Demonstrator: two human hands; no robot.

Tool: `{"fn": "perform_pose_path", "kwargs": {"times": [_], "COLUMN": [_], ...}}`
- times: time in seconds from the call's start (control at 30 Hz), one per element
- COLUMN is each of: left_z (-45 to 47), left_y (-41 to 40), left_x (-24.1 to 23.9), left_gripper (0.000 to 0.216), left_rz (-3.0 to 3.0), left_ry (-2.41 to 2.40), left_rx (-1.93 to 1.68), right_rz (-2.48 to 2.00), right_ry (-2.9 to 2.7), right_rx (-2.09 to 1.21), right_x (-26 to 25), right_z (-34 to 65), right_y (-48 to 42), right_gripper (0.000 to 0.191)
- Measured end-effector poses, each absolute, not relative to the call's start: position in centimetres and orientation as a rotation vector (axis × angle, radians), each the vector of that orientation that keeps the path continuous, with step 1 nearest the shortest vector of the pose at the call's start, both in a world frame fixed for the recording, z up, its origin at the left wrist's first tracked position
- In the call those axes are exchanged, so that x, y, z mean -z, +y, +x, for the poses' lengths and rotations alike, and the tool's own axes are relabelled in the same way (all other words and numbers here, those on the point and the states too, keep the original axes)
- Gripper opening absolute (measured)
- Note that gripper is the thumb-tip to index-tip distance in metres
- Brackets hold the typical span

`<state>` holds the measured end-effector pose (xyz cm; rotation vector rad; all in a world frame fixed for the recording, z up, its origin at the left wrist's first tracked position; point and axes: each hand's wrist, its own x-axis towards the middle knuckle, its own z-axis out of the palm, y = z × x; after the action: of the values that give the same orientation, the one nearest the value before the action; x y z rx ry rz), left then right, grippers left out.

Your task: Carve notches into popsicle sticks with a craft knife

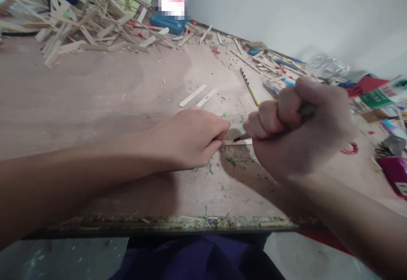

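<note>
tabletop (95, 93): stick (244, 142) between hands, pinched by left hand (190, 138), knife (241, 137) fisted in right hand (299, 131)

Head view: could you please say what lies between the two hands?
A wooden stick lies there, a dark-tipped tool touching it; head view.

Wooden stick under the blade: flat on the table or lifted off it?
Flat. The wooden stick lies on the table, left hand pinning one end; the knife in the right hand touches it.
</note>
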<state>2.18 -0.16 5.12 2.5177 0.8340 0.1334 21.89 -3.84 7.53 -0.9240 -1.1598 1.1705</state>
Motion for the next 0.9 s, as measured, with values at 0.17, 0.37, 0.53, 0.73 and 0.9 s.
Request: {"fn": "perform_pose_path", "kwargs": {"times": [0.17,0.37,0.53,0.73,0.9], "left_z": [2.2,2.2,2.0,1.9,2.2], "left_y": [-0.3,-0.2,-0.2,-0.4,-0.5], "left_x": [-5.2,-5.4,-5.4,-5.3,-5.5], "left_gripper": [0.037,0.033,0.025,0.021,0.023], "left_rz": [2.509,2.532,2.527,2.547,2.551], "left_ry": [0.822,0.851,0.822,0.827,0.824], "left_rx": [-0.129,-0.100,-0.124,-0.103,-0.091], "right_rz": [-0.938,-0.889,-0.898,-0.891,-0.886], "right_ry": [-1.148,-1.200,-1.265,-1.326,-1.429], "right_rx": [-1.181,-1.117,-1.118,-1.135,-1.259], "right_x": [-7.2,-7.7,-7.3,-7.4,-8.0], "right_z": [22.3,21.9,21.3,21.7,23.4], "right_y": [-2.8,-4.1,-4.8,-5.6,-4.6], "right_gripper": [0.064,0.065,0.059,0.062,0.065]}}
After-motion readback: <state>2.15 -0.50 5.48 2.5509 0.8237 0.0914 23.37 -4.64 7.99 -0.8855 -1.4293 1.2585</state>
